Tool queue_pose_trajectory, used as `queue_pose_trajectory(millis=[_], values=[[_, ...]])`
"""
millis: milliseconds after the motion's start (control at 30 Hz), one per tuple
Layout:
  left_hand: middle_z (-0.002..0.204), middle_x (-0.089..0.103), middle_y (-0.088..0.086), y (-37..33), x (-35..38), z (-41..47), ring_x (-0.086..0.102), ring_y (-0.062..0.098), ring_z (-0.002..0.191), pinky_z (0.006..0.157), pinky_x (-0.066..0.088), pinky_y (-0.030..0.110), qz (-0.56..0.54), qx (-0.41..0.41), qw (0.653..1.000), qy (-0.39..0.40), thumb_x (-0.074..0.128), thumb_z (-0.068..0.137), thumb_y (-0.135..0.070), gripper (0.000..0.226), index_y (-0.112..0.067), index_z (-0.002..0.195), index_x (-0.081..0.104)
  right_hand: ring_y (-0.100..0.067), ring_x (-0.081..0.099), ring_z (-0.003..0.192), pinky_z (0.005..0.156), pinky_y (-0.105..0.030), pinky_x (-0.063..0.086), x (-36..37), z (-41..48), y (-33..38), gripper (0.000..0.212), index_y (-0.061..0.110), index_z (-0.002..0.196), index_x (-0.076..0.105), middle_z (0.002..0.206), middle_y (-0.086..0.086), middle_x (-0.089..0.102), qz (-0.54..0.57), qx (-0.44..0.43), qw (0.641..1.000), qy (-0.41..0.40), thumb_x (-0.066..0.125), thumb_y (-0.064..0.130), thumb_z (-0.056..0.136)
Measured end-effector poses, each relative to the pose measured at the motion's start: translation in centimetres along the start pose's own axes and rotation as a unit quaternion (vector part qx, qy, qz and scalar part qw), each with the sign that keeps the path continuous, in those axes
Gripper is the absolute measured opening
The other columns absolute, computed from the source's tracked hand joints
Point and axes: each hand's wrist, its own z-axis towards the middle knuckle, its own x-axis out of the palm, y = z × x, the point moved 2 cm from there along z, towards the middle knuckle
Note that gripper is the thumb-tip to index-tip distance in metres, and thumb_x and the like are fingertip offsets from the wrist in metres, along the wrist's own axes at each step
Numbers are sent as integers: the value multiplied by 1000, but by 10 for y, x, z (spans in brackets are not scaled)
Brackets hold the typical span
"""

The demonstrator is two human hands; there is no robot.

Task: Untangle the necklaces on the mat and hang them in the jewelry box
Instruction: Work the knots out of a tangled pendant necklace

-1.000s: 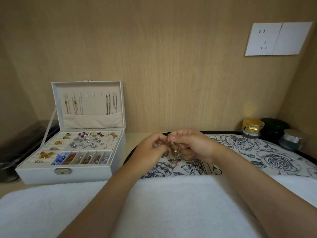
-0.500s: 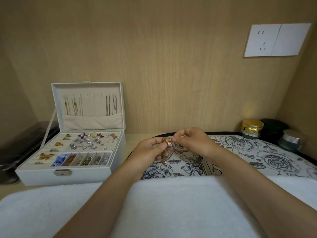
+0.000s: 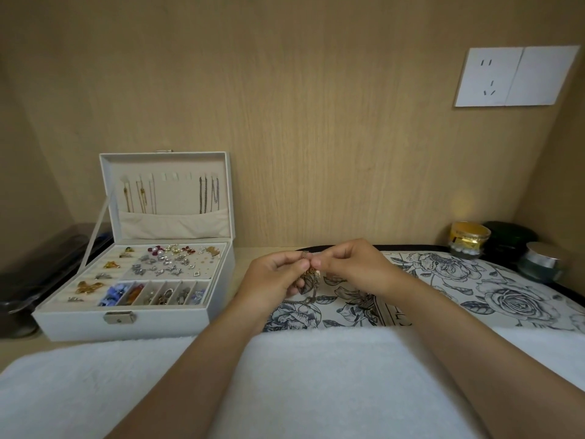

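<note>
Both grips clamped on the same tangle: left grip (image 3: 272,278) has thumb and forefinger pinched on a thin bit of chain, right grip (image 3: 351,267) pinches the clump just beside it, fingertips nearly touching

Necklaces (image 3: 311,275) hang between the two grips, lifted just off the mat (image 3: 506,296), with what seems a loose length of chain trailing onto the mat below. We can't tell how many strands are in it, too small

We judge the step as picking the knot apart. To do it well we'd hold lightly and not pull the ends apart, since that tightens the knot. Tease one loop loose at a time, or lay the clump flat on the mat to read the strands

Look: gold tone, fine links, a chunkier pendant bit mid-clump. It's slack and floppy, and we'd guess it kinks or snaps if yanked

Box (image 3: 126,324) stands open on the surface (image 3: 25,348), left of the mat, well apart from the grips. In its lid (image 3: 171,223), gold chains hang at left and dark ones at right, and the middle hooks (image 3: 174,176) look bare, so we'd aim there once a strand is free
</note>
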Motion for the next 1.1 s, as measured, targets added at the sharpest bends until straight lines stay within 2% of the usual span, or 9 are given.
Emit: queue_pose_trajectory(millis=[100, 233, 333, 433, 533, 633, 767, 900, 1100], values=[[72, 72, -3, -1, 2, -2, 62, 8, 61, 62, 52, 25, 23, 17, 999, -18, 69, 91, -16, 7, -15, 97, 73, -26, 71, 101, 98, -42, 55, -2, 2, -2, 18, 21, 94, 81, 96, -6, 78, -6, -5, 1000, 2, 77, 36, 84], [67, 70, -5, -1, 2, -1, 59, 11, 58, 62, 50, 34, 80, 54, 993, -63, 65, 94, -19, 5, -16, 90, 67, -2, 60, 60, 63, -16, 49, -4, 0, 0, 21, 13, 88, 77, 72, -3, 69, -3, -1, 1000, -22, 73, 33, 89], [69, 69, -5, -2, -4, 2, 53, 14, 58, 61, 45, 33, 119, 62, 987, -91, 63, 94, -23, 6, -19, 90, 65, -9, 66, 77, 78, -24, 52, -9, 4, -2, 26, 10, 89, 74, 87, -8, 76, 13, -15, 996, -84, 66, 34, 94], [72, 67, -8, -1, -8, 1, 57, 7, 59, 61, 48, 30, 282, 86, 950, -107, 61, 92, -29, 6, -30, 87, 62, -11, 69, 73, 65, -20, 50, -7, 3, 3, 20, 13, 85, 69, 86, -4, 78, 59, -22, 994, -85, 61, 25, 99], [84, 61, -19, 1, -9, 0, 62, 8, 87, 77, 52, 32, 389, 128, 906, -112, 63, 92, -27, 11, -35, 99, 61, -15, 66, 69, 57, -25, 51, -4, 1, 6, 15, 10, 90, 68, 85, -5, 77, 94, -15, 994, -49, 60, 20, 99], [104, 64, -24, -5, -1, -3, 59, 0, 108, 97, 46, 26, 283, 152, 946, -44, 64, 93, -25, 29, -38, 118, 58, -14, 57, 62, 56, -27, 50, -3, 1, 8, 13, 9, 91, 73, 76, -3, 71, 112, -18, 993, -13, 64, 16, 97], [83, 74, -13, -9, 16, -9, 62, -9, 69, 69, 45, 14, 120, 81, 988, 45, 66, 93, -15, 26, -27, 116, 64, -16, 53, 55, 56, -28, 49, -2, 1, 11, 14, 12, 83, 73, 70, -9, 61, 151, -22, 988, 23, 66, 17, 94], [77, 74, -8, -10, 8, -8, 62, -2, 62, 58, 45, 9, 115, 77, 990, -20, 66, 93, -17, 10, -21, 87, 73, -18, 53, 54, 59, -27, 49, -7, 1, 9, 23, 12, 85, 74, 65, -8, 55, 179, -10, 984, 3, 79, 32, 75], [78, 75, -7, -13, 0, -5, 57, 1, 53, 51, 43, 17, 206, 87, 974, -25, 49, 102, -25, 18, -17, 91, 61, -12, 51, 51, 65, -32, 53, -10, 1, 3, 18, 9, 92, 76, 56, 2, 54, 136, 8, 990, 25, 79, 22, 80]])
